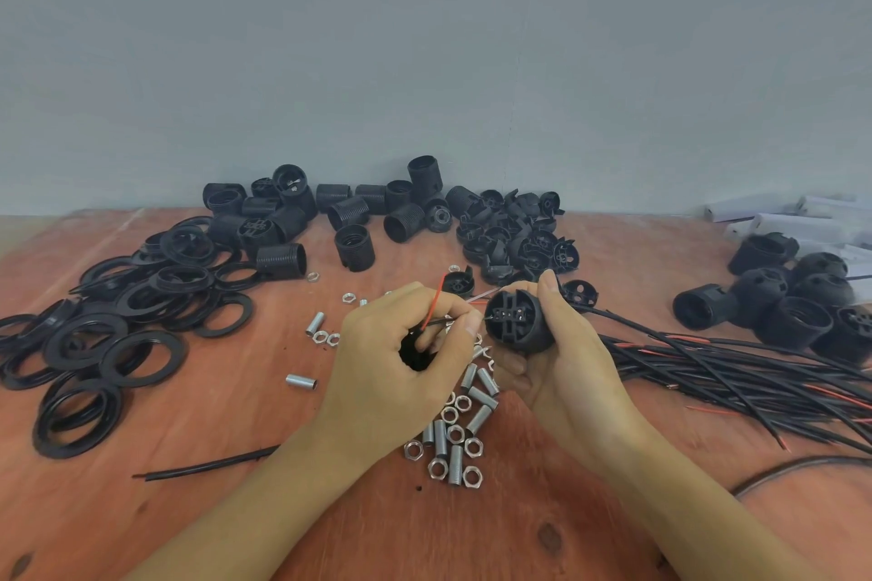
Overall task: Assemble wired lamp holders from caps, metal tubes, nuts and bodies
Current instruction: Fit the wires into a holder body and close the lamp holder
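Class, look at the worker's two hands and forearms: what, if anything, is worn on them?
Nothing is worn. The left hand and right hand are bare, with no gloves, and no rings show. The left forearm and right forearm are bare down to the picture's edge: no sleeves, watch or bracelet in view.

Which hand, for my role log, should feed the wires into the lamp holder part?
The left hand: its fingers pinch the red and black wires at the lamp holder part; the right hand cradles it.

Blocked left by black rings (80, 344), right by the wire bundle (708, 368), behind by threaded bodies (355, 248) and caps (519, 241); passable along near tabletop (495, 543).
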